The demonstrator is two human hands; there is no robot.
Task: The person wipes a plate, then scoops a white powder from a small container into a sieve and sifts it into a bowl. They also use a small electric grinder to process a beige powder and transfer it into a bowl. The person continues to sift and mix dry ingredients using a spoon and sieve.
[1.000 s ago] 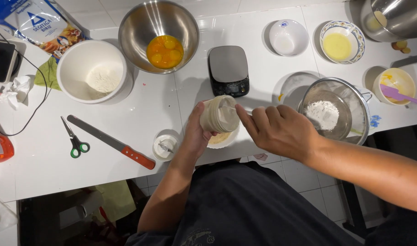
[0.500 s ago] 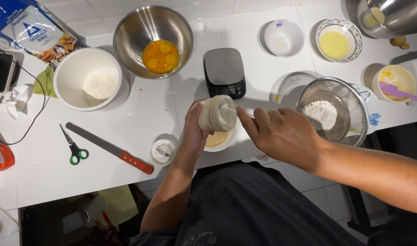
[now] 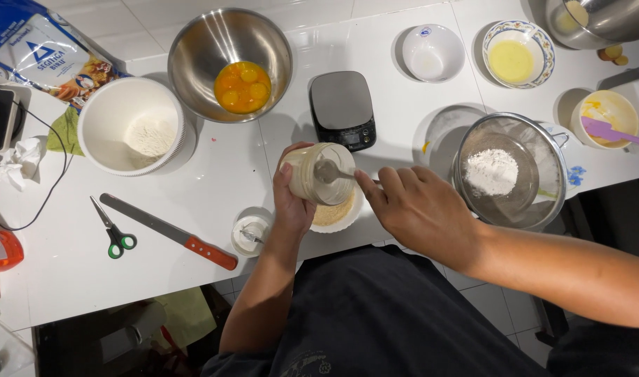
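Cream-coloured and translucent, a round plastic jar lies tipped on its side in the left hand, whose fingers are wrapped round its body from below, with the mouth turned toward the right hand. That hand's fingers are pinched on the handle of a metal spoon, whose bowl sits inside the jar's mouth. Directly under the jar, partly hidden by it, a small white bowl of tan powder stands on the white bench. Just left of the left wrist is a round white lid, then a red-handled knife and green-handled scissors. To the right a metal sieve holding white powder rests over a bowl. Behind the jar stands a black kitchen scale; farther back, a steel bowl of egg yolks and a white bowl of flour.
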